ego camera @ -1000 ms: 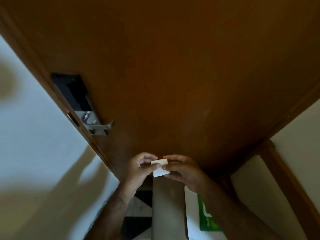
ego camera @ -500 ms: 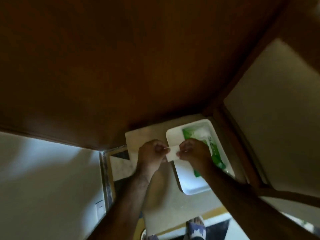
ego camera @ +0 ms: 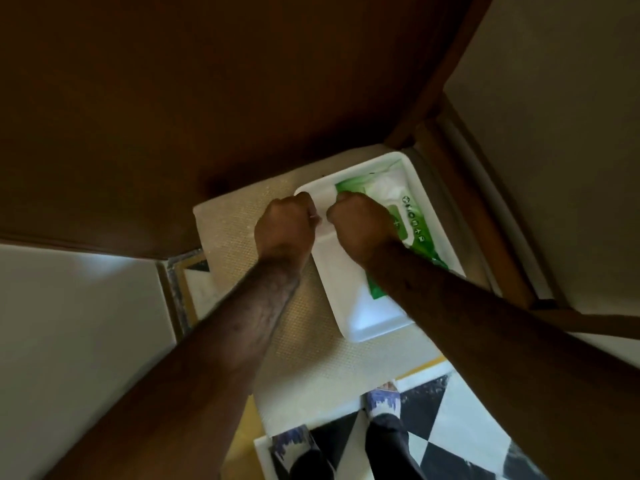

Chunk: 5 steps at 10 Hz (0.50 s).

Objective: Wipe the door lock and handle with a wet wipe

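Hands now low over tray.

green wipes pack just right of the hands, white print on it, too blurry to read

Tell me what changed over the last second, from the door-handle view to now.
The view tipped down: lock and handle left the picture; the white tray with the green wipes pack came in. The left hand and right hand, fingers earlier pinching the wipe, are now closed fists side by side. Only a sliver of the wipe shows between them.
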Each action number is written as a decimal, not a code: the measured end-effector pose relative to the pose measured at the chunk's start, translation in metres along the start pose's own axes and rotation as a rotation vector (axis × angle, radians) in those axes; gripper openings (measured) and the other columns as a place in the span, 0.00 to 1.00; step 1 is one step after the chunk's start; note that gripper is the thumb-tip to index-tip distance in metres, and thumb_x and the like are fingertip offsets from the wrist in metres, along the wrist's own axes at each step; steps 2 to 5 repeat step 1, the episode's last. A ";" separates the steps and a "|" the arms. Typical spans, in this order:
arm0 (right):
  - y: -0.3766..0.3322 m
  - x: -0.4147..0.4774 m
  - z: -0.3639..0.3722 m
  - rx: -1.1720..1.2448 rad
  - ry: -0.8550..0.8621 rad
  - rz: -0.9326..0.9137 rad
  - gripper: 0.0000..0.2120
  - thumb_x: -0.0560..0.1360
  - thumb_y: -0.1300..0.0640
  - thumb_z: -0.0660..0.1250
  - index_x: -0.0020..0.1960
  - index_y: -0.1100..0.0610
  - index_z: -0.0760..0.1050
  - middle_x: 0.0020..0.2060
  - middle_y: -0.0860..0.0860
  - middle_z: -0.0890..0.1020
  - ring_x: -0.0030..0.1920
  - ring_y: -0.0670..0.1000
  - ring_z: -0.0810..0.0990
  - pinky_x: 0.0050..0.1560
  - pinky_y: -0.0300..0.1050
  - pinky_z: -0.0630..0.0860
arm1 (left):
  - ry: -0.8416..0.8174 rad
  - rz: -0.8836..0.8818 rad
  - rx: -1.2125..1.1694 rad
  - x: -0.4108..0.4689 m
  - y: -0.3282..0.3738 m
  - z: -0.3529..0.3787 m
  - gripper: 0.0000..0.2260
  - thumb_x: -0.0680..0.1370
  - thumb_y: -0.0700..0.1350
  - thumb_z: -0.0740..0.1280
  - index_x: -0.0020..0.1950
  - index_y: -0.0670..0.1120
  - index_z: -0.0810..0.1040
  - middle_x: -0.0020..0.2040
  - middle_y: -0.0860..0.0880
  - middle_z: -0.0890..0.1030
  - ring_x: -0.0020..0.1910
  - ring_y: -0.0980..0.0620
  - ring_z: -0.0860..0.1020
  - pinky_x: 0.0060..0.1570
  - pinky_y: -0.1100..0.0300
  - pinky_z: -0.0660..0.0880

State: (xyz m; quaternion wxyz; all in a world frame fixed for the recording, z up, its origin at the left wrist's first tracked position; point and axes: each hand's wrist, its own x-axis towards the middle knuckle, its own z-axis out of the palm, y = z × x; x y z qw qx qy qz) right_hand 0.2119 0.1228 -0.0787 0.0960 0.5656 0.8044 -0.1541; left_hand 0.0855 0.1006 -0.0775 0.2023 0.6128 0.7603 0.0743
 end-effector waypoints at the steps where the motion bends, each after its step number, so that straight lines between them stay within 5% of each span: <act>1: 0.001 -0.002 -0.012 -0.067 0.019 -0.052 0.15 0.84 0.58 0.63 0.65 0.56 0.84 0.64 0.55 0.81 0.66 0.58 0.80 0.63 0.55 0.80 | 0.036 0.090 0.056 -0.003 -0.001 -0.007 0.17 0.77 0.48 0.75 0.64 0.46 0.80 0.65 0.43 0.79 0.62 0.41 0.79 0.55 0.44 0.81; 5: 0.001 -0.002 -0.012 -0.067 0.019 -0.052 0.15 0.84 0.58 0.63 0.65 0.56 0.84 0.64 0.55 0.81 0.66 0.58 0.80 0.63 0.55 0.80 | 0.036 0.090 0.056 -0.003 -0.001 -0.007 0.17 0.77 0.48 0.75 0.64 0.46 0.80 0.65 0.43 0.79 0.62 0.41 0.79 0.55 0.44 0.81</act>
